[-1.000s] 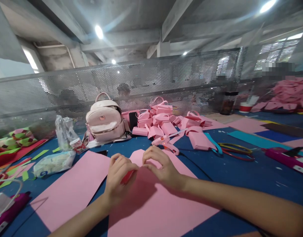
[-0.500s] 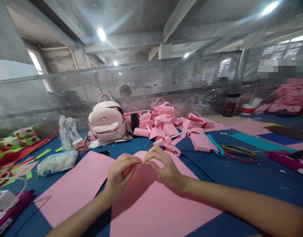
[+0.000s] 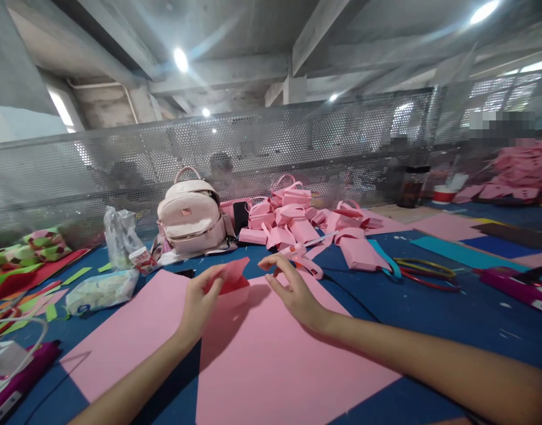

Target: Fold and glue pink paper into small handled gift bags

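My left hand [image 3: 203,300] pinches a folded pink paper piece [image 3: 232,283], its inner side a deeper coral pink where light falls through. To the right, apart from that piece, my right hand [image 3: 295,293] hovers with thumb and fingers curved and a gap between them. Beneath both hands lies a large pink sheet [image 3: 292,366] on the blue table, and a second pink sheet [image 3: 133,330] sits to its left. Just beyond my right hand rests a pink glue gun [image 3: 302,258] with a dark cord.
Behind the sheets stand a pale pink backpack [image 3: 191,215] and a heap of small pink paper bags [image 3: 292,215]. Plastic bags [image 3: 105,290] lie left. Purple power strips [image 3: 23,378] flank the table. Yellow and red rings [image 3: 425,274] lie right. A perforated metal screen [image 3: 262,136] runs across the back.
My hands have moved apart; the right one has let go. My left hand has shifted slightly left and turned the folded paper piece, so more of it shows.
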{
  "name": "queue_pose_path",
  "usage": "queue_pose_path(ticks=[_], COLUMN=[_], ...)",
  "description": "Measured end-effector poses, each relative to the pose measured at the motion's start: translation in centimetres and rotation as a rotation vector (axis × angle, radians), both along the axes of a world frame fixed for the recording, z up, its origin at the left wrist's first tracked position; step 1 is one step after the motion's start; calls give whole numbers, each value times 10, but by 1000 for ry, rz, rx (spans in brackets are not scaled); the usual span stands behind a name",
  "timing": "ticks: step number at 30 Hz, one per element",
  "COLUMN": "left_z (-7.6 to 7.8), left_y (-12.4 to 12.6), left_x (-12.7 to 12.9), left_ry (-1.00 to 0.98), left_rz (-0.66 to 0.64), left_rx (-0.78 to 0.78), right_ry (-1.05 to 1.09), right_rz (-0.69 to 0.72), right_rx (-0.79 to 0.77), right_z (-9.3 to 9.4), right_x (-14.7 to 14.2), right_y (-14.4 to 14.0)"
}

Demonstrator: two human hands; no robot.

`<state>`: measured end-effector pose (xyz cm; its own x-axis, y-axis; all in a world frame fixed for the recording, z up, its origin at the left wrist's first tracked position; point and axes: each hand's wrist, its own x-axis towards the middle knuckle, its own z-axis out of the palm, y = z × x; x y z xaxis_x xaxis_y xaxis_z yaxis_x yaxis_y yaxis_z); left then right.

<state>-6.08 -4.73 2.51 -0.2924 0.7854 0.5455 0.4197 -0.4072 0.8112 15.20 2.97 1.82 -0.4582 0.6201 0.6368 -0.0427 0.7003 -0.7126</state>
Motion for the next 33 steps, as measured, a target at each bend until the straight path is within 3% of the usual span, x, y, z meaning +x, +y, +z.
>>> queue_pose_path(ticks=[4, 10, 15, 20, 25, 33], left_z=[-2, 0, 4, 3, 1, -12], left_y=[5, 1, -5, -4, 4, 11], left_x=[-3, 11, 20, 17, 6, -7], left_ry=[-234, -564, -677, -576, -350, -46], left_rz=[63, -48, -157, -274, -352, -233], left_rx=[-63, -220, -385, -480, -556, -614], right_ry=[-42, -118, -176, -221, -257, -382], right_rz=[29, 162, 118, 110, 112, 273], right_rx=[-98, -225, -257, -274, -303, -387], right_z=[-4, -3, -1, 3, 1, -2], right_x=[-3, -4, -4, -5, -4, -2], right_y=[-1, -3, 1, 2, 9, 13])
